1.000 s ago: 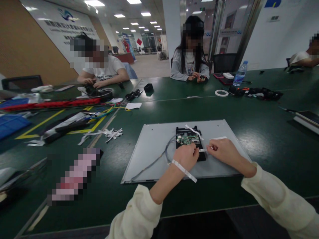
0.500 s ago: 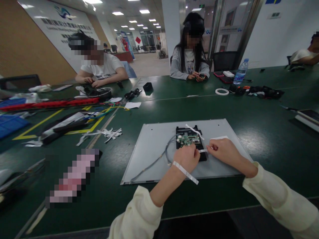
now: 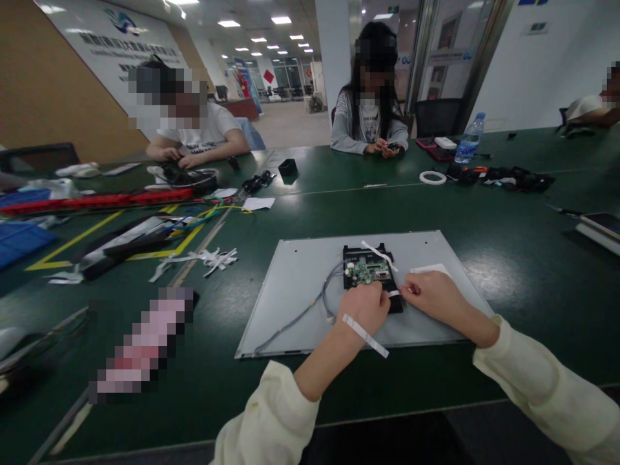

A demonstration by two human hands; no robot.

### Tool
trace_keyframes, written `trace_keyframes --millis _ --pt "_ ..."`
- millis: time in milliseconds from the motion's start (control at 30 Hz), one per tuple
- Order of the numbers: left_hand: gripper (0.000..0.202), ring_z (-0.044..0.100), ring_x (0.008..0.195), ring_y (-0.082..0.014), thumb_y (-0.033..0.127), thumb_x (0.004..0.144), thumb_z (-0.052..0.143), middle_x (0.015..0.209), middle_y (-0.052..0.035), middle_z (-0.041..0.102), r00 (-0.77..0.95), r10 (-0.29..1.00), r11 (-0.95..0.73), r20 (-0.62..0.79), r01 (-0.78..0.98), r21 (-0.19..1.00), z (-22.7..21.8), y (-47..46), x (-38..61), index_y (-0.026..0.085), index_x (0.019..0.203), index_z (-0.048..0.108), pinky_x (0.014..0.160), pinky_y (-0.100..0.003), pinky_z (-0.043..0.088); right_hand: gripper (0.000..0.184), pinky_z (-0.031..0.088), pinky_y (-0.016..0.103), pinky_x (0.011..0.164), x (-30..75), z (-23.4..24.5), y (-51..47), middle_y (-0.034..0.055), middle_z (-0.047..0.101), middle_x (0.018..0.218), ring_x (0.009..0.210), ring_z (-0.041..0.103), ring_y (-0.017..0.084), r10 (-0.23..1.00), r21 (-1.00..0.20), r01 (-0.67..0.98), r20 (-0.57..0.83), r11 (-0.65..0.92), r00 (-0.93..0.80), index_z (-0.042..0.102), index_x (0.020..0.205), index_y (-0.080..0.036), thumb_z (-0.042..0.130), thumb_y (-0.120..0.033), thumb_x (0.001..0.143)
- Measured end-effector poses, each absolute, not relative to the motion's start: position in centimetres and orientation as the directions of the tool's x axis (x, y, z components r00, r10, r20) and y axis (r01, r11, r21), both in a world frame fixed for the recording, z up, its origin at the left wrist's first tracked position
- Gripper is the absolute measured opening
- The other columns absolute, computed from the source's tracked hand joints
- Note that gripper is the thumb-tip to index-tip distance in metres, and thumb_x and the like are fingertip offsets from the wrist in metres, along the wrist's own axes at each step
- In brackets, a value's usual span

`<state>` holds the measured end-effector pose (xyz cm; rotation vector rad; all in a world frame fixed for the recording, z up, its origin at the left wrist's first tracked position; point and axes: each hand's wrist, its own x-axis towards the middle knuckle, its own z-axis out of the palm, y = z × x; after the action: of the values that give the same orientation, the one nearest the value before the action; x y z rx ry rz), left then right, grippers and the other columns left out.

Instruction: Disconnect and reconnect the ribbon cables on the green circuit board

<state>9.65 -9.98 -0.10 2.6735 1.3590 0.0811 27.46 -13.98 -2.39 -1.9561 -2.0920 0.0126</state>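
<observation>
A flat grey panel (image 3: 290,303) lies on the table before me, with a black bracket (image 3: 397,305) holding a green circuit board (image 3: 361,271) on it. My left hand (image 3: 364,303) is closed at the bracket's near edge. Just to its right, my right hand (image 3: 429,294) is closed too, fingertips pinched. A short white tape strip (image 3: 394,293) stretches between the fingers of both hands over the bracket. Another tape strip (image 3: 365,336) sticks to my left wrist, one end hanging free. One more strip (image 3: 378,254) lies across the bracket's far part. Grey cables (image 3: 310,305) trail left from the board.
On the green table (image 3: 310,216) to the left are tape scraps (image 3: 216,259), a blurred-out pink object (image 3: 150,342) and a black-and-white pouch (image 3: 128,242). A tape roll (image 3: 433,177) and water bottle (image 3: 469,139) stand farther right. Two people sit opposite.
My right hand has moved slightly left, closer to my left hand, and the visible tape between them is shorter. My left hand stays almost where it was.
</observation>
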Motion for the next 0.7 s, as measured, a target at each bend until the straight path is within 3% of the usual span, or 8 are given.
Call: trace_keyframes --millis 400,700 --pt "0.029 0.066 0.079 -0.0232 0.034 0.09 0.039 0.084 -0.0095 0.068 0.585 0.807 -0.571 -0.081 0.808 0.143 0.02 -9.78 9.82 0.016 0.093 0.061 0.069 -0.033 0.05 0.03 0.017 0.026 0.053 27.01 -2.13 -14.16 0.0025 0.062 0.06 0.052 0.051 0.013 0.981 -0.079 0.993 0.176 0.093 -0.078 0.057 0.067 -0.019 0.045 -0.037 0.087" --pt "0.026 0.066 0.076 -0.0245 0.029 0.089 0.038 0.081 -0.0098 0.068 0.585 0.81 -0.572 -0.049 0.805 0.155 0.36 -10.01 9.69 0.016 0.091 0.06 0.068 -0.034 0.049 0.025 0.022 0.024 0.054 27.61 -1.97 -14.14 -0.0003 0.058 0.057 0.054 0.052 0.011 0.973 -0.268 0.959 0.229 0.094 -0.031 0.052 0.062 -0.018 0.047 -0.03 0.084"
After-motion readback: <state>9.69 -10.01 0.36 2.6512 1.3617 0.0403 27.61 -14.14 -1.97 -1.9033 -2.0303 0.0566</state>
